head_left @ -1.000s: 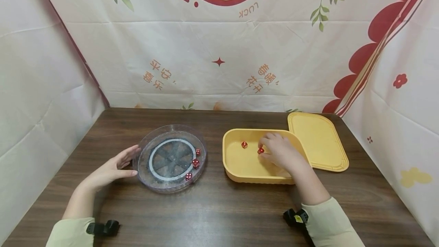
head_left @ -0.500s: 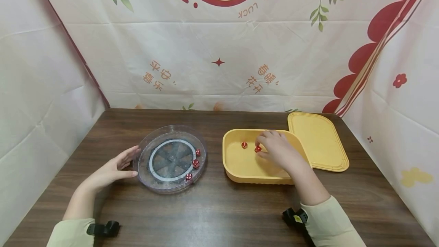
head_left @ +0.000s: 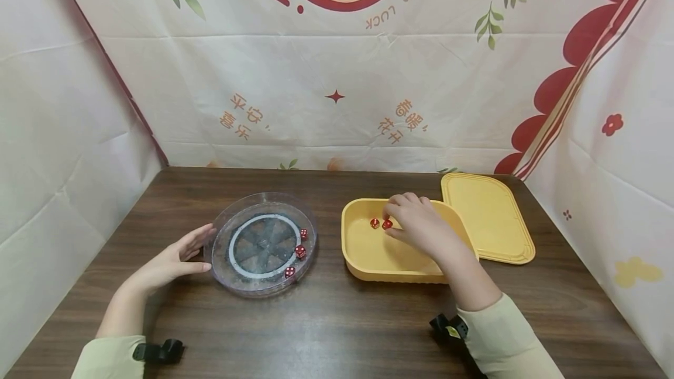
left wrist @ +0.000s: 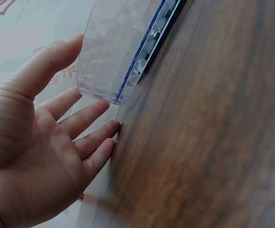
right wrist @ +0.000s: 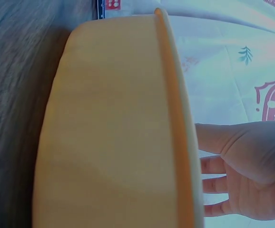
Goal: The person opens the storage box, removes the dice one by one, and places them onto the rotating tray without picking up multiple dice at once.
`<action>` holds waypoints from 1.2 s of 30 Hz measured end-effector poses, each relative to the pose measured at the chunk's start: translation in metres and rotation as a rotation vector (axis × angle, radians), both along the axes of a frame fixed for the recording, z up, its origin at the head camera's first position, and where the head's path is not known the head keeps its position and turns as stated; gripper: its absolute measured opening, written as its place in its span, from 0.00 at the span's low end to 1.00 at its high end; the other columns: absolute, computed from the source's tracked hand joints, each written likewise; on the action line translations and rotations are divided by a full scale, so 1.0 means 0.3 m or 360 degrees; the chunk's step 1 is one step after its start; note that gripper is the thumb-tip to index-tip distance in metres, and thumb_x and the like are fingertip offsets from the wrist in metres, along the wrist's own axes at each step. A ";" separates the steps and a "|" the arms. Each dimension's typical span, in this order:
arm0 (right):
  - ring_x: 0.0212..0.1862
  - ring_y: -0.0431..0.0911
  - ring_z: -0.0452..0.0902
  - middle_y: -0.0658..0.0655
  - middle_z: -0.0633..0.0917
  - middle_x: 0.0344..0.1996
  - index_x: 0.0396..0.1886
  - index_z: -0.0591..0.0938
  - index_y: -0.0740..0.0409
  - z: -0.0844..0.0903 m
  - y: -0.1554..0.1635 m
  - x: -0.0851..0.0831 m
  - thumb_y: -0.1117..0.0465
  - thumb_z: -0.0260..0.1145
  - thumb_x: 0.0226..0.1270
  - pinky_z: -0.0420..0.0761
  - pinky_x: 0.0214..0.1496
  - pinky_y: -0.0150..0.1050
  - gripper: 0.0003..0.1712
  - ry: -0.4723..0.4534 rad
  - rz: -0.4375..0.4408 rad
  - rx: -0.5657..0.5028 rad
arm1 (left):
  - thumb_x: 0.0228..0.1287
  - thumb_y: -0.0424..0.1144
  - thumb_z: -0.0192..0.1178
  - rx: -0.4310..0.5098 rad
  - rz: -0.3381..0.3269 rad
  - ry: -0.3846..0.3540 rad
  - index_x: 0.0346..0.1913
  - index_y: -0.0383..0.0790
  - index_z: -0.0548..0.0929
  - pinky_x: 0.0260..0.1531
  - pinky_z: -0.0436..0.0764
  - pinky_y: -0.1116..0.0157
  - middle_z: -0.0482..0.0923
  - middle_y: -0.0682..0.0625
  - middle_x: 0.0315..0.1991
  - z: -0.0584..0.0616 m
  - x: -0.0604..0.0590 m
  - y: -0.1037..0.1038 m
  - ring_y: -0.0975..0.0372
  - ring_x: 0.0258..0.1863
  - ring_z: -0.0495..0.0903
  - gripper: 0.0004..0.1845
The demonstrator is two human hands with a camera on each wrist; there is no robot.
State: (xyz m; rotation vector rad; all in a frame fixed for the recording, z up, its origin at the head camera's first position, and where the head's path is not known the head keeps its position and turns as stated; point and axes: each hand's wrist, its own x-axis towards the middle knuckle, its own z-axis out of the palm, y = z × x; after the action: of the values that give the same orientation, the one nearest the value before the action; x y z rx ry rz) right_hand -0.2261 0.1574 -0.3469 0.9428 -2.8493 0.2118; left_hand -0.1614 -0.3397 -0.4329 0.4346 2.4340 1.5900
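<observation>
My right hand [head_left: 418, 221] reaches into the yellow container [head_left: 363, 259] and pinches a red die [head_left: 387, 224] between thumb and fingers. Just left of it another red die [head_left: 374, 223] lies on the container's floor. In the right wrist view the container's wall [right wrist: 113, 123] hides my fingertips and that die. My left hand [head_left: 168, 259] lies against the left side of a round clear dish [head_left: 223, 282], thumb and fingers spread along its rim; the left wrist view shows the fingers [left wrist: 87, 118] fairly straight. Three red dice [head_left: 300, 251] rest at the dish's right inner edge.
A yellow lid [head_left: 497, 221] lies behind and right of the container, partly behind its edge. Everything stands on a dark wooden table [head_left: 316, 332]. A printed white cloth [head_left: 295, 63] hangs at the back and sides.
My right hand has moved left and slightly back inside the container with the pinched die, which is now close to the other die. The left hand and the dish have stayed in place.
</observation>
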 end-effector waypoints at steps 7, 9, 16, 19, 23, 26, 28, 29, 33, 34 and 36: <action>0.52 0.55 0.69 0.55 0.79 0.44 0.36 0.82 0.52 0.023 -0.036 0.000 0.56 0.74 0.57 0.67 0.50 0.54 0.10 -0.0006 0.0049 -0.0009 | 0.61 0.33 0.64 0.0005 -0.0012 0.0009 0.74 0.34 0.50 0.55 0.59 0.82 0.51 0.34 0.72 -0.003 -0.002 -0.004 0.80 0.62 0.57 0.43; 0.52 0.55 0.69 0.55 0.79 0.43 0.35 0.82 0.51 0.030 -0.047 0.000 0.57 0.74 0.57 0.67 0.49 0.53 0.09 -0.0003 0.0061 -0.0009 | 0.61 0.33 0.64 0.0009 -0.0016 0.0015 0.74 0.33 0.50 0.56 0.59 0.82 0.51 0.34 0.72 -0.004 -0.003 -0.004 0.80 0.62 0.57 0.44; 0.50 0.54 0.69 0.54 0.79 0.42 0.33 0.82 0.51 0.054 -0.092 0.002 0.57 0.74 0.56 0.67 0.47 0.52 0.09 0.0019 0.0107 -0.0014 | 0.61 0.32 0.64 0.0028 -0.0029 0.0027 0.74 0.33 0.50 0.56 0.59 0.82 0.51 0.33 0.72 -0.004 -0.003 -0.005 0.80 0.62 0.57 0.43; 0.50 0.54 0.69 0.53 0.79 0.42 0.33 0.81 0.51 0.061 -0.111 0.000 0.58 0.74 0.55 0.67 0.47 0.52 0.09 0.0025 0.0128 -0.0014 | 0.61 0.32 0.64 0.0025 -0.0023 0.0028 0.74 0.33 0.50 0.56 0.59 0.82 0.51 0.33 0.72 -0.005 -0.003 -0.004 0.80 0.63 0.57 0.43; 0.52 0.54 0.69 0.54 0.79 0.44 0.33 0.81 0.51 0.070 -0.138 0.000 0.58 0.74 0.56 0.66 0.48 0.52 0.09 0.0023 0.0149 -0.0006 | 0.61 0.33 0.64 0.0023 -0.0028 0.0039 0.74 0.32 0.51 0.56 0.59 0.82 0.51 0.32 0.72 -0.005 -0.003 0.001 0.77 0.64 0.57 0.43; 0.53 0.54 0.68 0.54 0.79 0.45 0.33 0.81 0.50 0.076 -0.158 0.000 0.57 0.73 0.57 0.66 0.50 0.53 0.09 0.0012 0.0155 0.0014 | 0.61 0.33 0.64 0.0022 -0.0031 0.0033 0.74 0.32 0.51 0.56 0.60 0.82 0.51 0.32 0.72 -0.005 -0.002 0.003 0.74 0.65 0.57 0.43; 0.54 0.54 0.68 0.54 0.79 0.46 0.34 0.81 0.49 0.080 -0.171 -0.001 0.56 0.73 0.58 0.66 0.51 0.54 0.08 0.0006 0.0156 0.0028 | 0.61 0.33 0.65 0.0022 -0.0024 0.0024 0.74 0.33 0.51 0.56 0.60 0.82 0.51 0.32 0.72 -0.003 -0.001 0.004 0.72 0.66 0.56 0.43; 0.54 0.54 0.68 0.54 0.79 0.47 0.34 0.81 0.49 0.083 -0.178 -0.002 0.56 0.73 0.58 0.66 0.52 0.53 0.08 0.0001 0.0155 0.0033 | 0.61 0.33 0.65 0.0019 -0.0021 0.0021 0.74 0.33 0.51 0.56 0.60 0.82 0.51 0.33 0.72 -0.003 -0.001 0.004 0.70 0.67 0.56 0.43; 0.56 0.54 0.68 0.55 0.79 0.48 0.37 0.82 0.50 0.097 -0.206 -0.006 0.54 0.72 0.59 0.66 0.54 0.54 0.09 -0.0011 0.0160 0.0050 | 0.61 0.32 0.64 0.0019 -0.0023 0.0018 0.74 0.33 0.51 0.55 0.60 0.82 0.51 0.33 0.72 0.002 -0.001 0.006 0.54 0.70 0.53 0.43; 0.56 0.54 0.68 0.55 0.79 0.48 0.38 0.82 0.50 0.100 -0.215 -0.007 0.54 0.72 0.59 0.66 0.54 0.53 0.10 -0.0017 0.0159 0.0058 | 0.61 0.32 0.64 0.0019 -0.0022 0.0016 0.74 0.33 0.51 0.55 0.60 0.82 0.51 0.33 0.72 0.002 -0.001 0.005 0.55 0.70 0.53 0.43; 0.56 0.54 0.67 0.55 0.79 0.49 0.38 0.82 0.50 0.107 -0.228 -0.008 0.54 0.72 0.59 0.65 0.55 0.54 0.10 -0.0031 0.0151 0.0078 | 0.61 0.32 0.64 0.0013 -0.0016 0.0004 0.74 0.34 0.51 0.55 0.60 0.82 0.51 0.34 0.72 0.003 -0.002 0.005 0.52 0.71 0.52 0.43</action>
State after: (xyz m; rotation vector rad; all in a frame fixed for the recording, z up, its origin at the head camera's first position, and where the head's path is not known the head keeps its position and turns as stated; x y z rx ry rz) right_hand -0.2285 0.0890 -0.3147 1.0925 -2.8425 0.1624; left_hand -0.1619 -0.3383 -0.4321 0.4499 2.4240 1.5973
